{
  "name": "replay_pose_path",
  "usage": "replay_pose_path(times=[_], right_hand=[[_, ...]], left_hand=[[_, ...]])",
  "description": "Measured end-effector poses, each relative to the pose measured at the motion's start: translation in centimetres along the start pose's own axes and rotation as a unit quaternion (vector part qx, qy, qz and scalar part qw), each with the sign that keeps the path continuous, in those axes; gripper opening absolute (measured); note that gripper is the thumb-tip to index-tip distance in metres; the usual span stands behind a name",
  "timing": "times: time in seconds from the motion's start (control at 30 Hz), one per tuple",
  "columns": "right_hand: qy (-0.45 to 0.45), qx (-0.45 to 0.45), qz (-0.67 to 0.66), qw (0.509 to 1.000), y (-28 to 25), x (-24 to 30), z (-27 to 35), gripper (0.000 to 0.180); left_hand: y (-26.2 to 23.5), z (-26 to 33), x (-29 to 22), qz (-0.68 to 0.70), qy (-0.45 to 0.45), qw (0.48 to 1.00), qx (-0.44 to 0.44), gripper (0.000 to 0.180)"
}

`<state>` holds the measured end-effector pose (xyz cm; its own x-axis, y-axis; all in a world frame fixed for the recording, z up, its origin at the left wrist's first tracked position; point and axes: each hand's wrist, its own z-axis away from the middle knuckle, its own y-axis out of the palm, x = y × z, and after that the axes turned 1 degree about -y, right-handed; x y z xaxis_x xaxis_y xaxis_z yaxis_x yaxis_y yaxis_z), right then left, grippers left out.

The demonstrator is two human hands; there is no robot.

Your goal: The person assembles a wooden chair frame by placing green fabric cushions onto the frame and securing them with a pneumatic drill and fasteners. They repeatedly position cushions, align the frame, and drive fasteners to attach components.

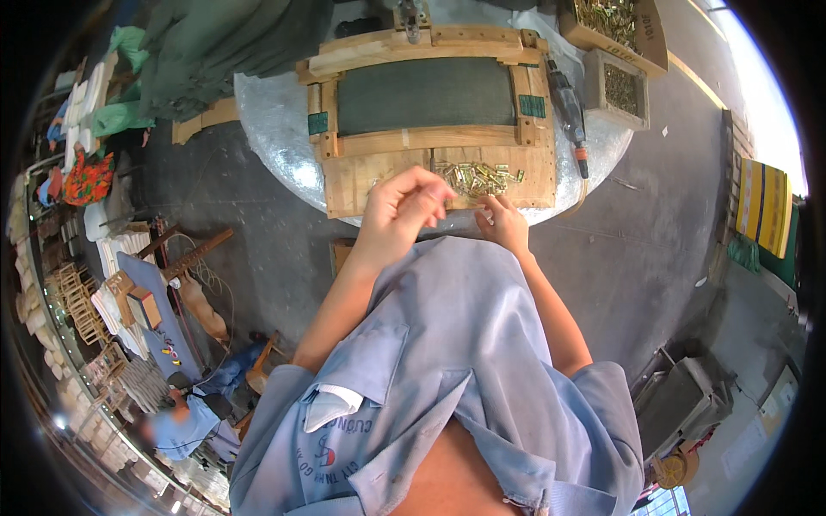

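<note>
The left hand (403, 205) hovers over the near edge of a wooden jig (434, 142) that lies on a round, silvery metal surface (275, 129); its fingers are curled in toward the thumb as if pinching something small, though whether anything sits between the fingertips cannot be told from this view. The right hand (502, 222) rests lower, at the jig's front edge, fingers bent and loosely closed, and what it has hold of, if anything, is hidden. Just beyond both hands, on the jig's light wooden board, lies a loose pile of small brass-coloured metal fittings (482, 177), close to the left fingertips and just above the right hand. Further back, the jig frames a dark green fabric panel (426, 95) bordered by wooden slats. A power screwdriver (569, 110) with a dark body and orange tip lies along the jig's right side, on the metal surface. Beyond it stand two open boxes: a grey one holding small dark hardware (619, 88) and a cardboard one filled with brass parts (613, 19). Heaped green fabric (224, 47) lies to the left of the surface. Lower left, well apart, another person in a blue shirt (176, 421) sits among stacked wooden frames (82, 310).
</note>
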<state>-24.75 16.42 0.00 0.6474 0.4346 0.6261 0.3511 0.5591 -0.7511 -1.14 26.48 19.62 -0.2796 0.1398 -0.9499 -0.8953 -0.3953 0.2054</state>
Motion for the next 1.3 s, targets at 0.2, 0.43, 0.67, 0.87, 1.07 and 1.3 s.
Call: replay_pose_path(times=[0.2,0.43,0.67,0.87,1.07,1.3], right_hand=[[-0.069,-0.022,0.049,0.996,1.4,-0.9,-1.0,0.015],[-0.12,-0.087,0.097,0.984,2.5,-1.9,-1.7,0.012],[-0.059,-0.085,0.005,0.995,-0.2,1.8,-1.4,0.011],[-0.058,-0.099,-0.03,0.993,-1.1,2.3,-1.5,0.013],[-0.082,-0.072,0.0,0.994,-0.5,1.3,-2.9,0.015],[-0.219,-0.014,0.073,0.973,2.1,1.0,-4.1,0.013]], left_hand=[[5.4,4.4,-18.4,-0.041,0.311,0.911,0.269,0.033],[8.1,8.9,-20.1,-0.04,0.379,0.865,0.327,0.033],[7.1,7.0,-15.9,0.01,0.356,0.88,0.315,0.032],[7.5,6.2,-15.3,0.042,0.335,0.88,0.335,0.032],[7.4,4.4,-14.9,0.067,0.335,0.865,0.367,0.032],[7.8,3.6,-15.5,0.057,0.321,0.87,0.371,0.032]])
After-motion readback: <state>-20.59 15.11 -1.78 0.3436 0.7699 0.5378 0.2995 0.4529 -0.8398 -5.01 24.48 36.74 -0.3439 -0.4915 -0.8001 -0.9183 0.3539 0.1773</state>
